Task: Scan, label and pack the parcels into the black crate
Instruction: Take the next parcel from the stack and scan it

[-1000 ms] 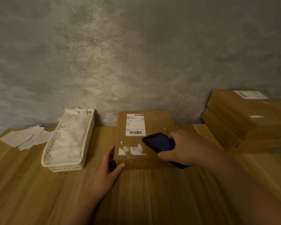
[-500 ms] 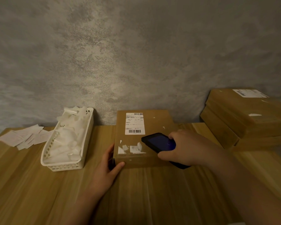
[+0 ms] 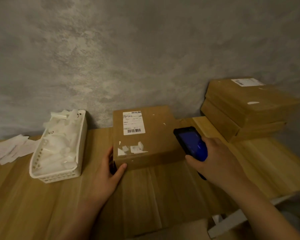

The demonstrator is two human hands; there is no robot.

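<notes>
A brown cardboard parcel (image 3: pixel 156 135) lies on the wooden table against the wall. It carries a white barcode label (image 3: pixel 133 122) and torn label scraps near its front edge. My left hand (image 3: pixel 109 172) grips the parcel's front left corner, thumb on the front face. My right hand (image 3: pixel 215 161) holds a black handheld scanner (image 3: pixel 190 142) with a lit blue screen, just right of the parcel. No black crate is in view.
A white plastic basket (image 3: pixel 59 175) full of white backing paper stands left of the parcel. Loose white slips (image 3: pixel 9 149) lie at the far left. Two stacked brown parcels (image 3: pixel 246 108) sit at the right rear. The table's right edge (image 3: pixel 284 193) is near my right forearm.
My right hand has drawn the scanner off the parcel's top to its right side. The view has tilted down a little. My left hand stays on the corner.
</notes>
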